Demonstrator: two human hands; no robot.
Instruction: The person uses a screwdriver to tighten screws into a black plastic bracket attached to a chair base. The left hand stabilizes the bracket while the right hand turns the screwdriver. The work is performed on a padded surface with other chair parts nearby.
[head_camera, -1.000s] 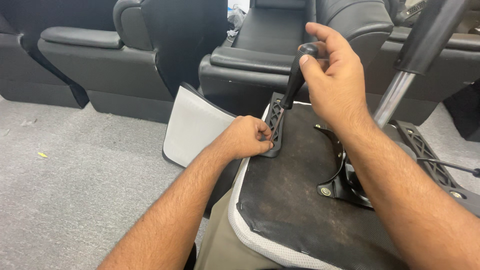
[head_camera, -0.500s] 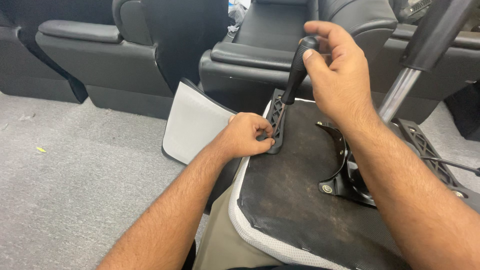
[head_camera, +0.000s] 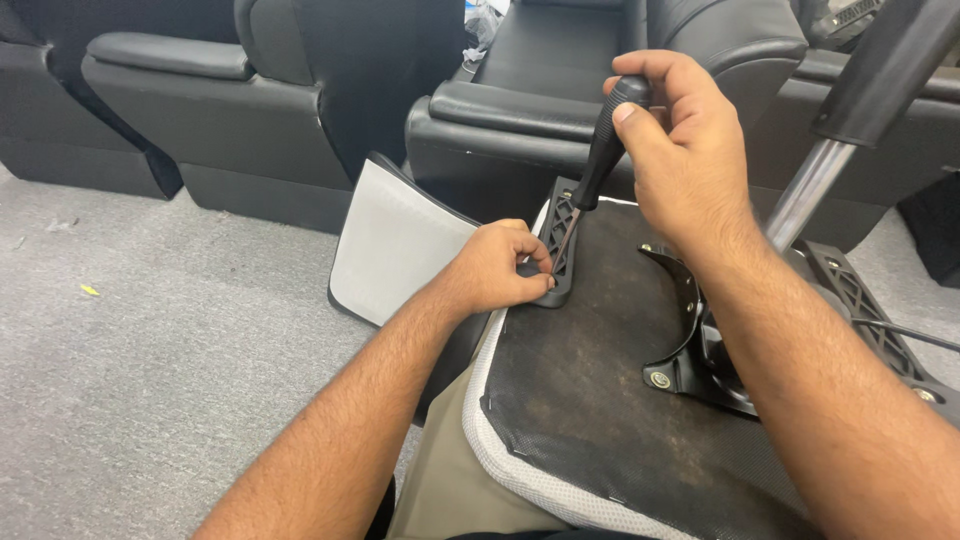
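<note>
An upturned office chair seat (head_camera: 590, 400) lies across my lap, its black fabric underside facing up. My right hand (head_camera: 685, 160) grips the black handle of a screwdriver (head_camera: 603, 160), whose shaft points down into a black plastic armrest bracket (head_camera: 558, 245) at the seat's far left edge. My left hand (head_camera: 495, 268) pinches the bracket's lower end, beside the screwdriver tip. A black metal mounting plate (head_camera: 690, 330) with bolts sits in the middle of the seat, and a chrome gas cylinder (head_camera: 805, 190) rises from it.
A second black bracket (head_camera: 860, 310) lies along the seat's right side, with a thin cable beside it. A white and black curved panel (head_camera: 395, 245) leans on the grey carpet (head_camera: 150, 340). Black leather armchairs (head_camera: 200, 80) stand behind.
The view has shifted slightly. My right hand has tilted a little on the screwdriver handle. The left hand stays on the bracket.
</note>
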